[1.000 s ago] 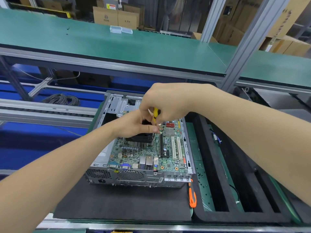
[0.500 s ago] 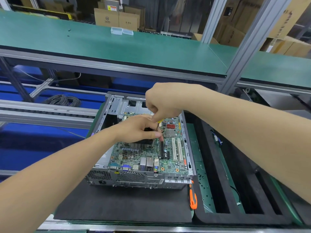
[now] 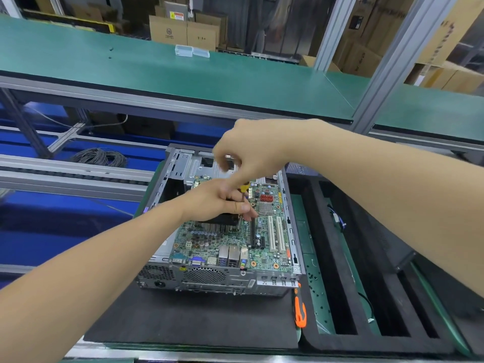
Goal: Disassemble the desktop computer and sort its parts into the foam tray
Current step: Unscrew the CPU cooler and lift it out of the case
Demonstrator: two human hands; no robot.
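An open grey desktop case (image 3: 217,280) lies on a black mat, its green motherboard (image 3: 264,247) facing up. My left hand (image 3: 222,200) rests on the black CPU cooler (image 3: 222,221), fingers curled around its top edge. My right hand (image 3: 251,153) hovers just above it and pinches a yellow-handled screwdriver (image 3: 245,187), whose shaft points down beside the cooler. Most of the screwdriver is hidden by both hands. The black foam tray (image 3: 330,258) with long slots lies right of the case.
An orange-handled tool (image 3: 300,310) lies between case and tray. Several small black screws (image 3: 314,279) are scattered on the green strip inside the tray. A blue-tipped cable (image 3: 339,220) sits in a tray slot. A green shelf (image 3: 183,72) runs overhead behind the case.
My right hand has turned on the screwdriver handle, its fingers shifting and blurred; the yellow handle shows again below it. My left hand stays on the cooler.
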